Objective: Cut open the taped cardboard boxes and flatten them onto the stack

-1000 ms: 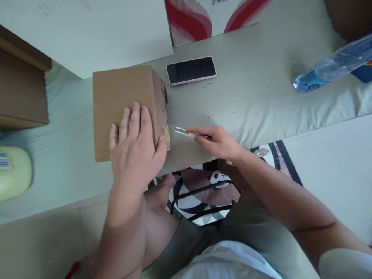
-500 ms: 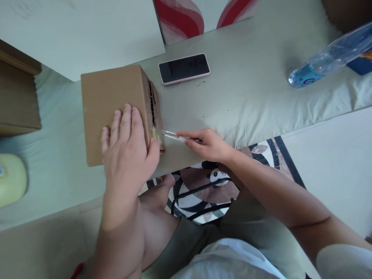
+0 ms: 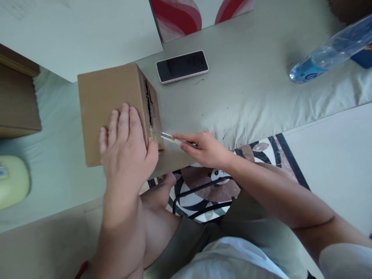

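Observation:
A brown cardboard box [image 3: 107, 89] sits on the pale green cloth, its right side marked by a dark, ragged slit [image 3: 150, 102]. My left hand [image 3: 124, 143] lies flat on top of the box with fingers spread, the thumb reaching over its right edge. Beside that edge, my right hand [image 3: 203, 147] pinches a slim silver tool [image 3: 170, 138] with two prongs, which looks like tweezers. The tips point left at the lower end of the slit, near a yellowish strip [image 3: 152, 133]. Whether they touch the box, I cannot tell.
Behind the box lies a phone [image 3: 182, 66], close to a large white panel [image 3: 87, 35] and a red-and-white box [image 3: 180, 15]. A plastic bottle [image 3: 322, 62] rests at the far right. Leftward are another cardboard box [image 3: 19, 100] and a pale yellow container [image 3: 13, 182].
My right hand and the tweezers have shifted slightly left and down, with the tips still by the slit. My left hand stays flat on the box. The whole view has moved a little.

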### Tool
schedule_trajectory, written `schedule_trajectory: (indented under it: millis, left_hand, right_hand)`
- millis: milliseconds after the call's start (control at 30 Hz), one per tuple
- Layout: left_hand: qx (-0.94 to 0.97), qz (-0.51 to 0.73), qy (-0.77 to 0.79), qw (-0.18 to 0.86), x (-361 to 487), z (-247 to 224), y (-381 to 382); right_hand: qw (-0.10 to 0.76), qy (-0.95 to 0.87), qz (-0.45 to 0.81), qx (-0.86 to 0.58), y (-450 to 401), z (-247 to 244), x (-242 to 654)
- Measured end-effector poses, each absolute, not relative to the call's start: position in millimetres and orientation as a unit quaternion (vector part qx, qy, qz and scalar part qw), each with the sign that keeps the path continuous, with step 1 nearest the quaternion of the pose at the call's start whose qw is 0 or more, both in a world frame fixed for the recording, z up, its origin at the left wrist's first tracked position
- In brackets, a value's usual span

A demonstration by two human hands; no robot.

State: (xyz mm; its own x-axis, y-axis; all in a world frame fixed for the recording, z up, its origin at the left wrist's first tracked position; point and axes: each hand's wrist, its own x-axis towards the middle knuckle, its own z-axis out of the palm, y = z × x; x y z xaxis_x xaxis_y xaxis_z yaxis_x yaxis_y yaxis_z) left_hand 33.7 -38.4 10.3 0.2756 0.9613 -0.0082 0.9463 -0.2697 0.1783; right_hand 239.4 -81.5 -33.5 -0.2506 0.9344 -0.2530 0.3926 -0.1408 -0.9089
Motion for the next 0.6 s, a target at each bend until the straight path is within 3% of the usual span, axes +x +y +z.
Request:
schedule_trajectory:
  millis: [600]
  left_hand:
    - [0.779,0.086,0.615,0.086,41.8,14.1,-43.0]
  right_hand:
    - [0.249,-0.612,0.513,-0.548,-88.9,-27.3,238.1]
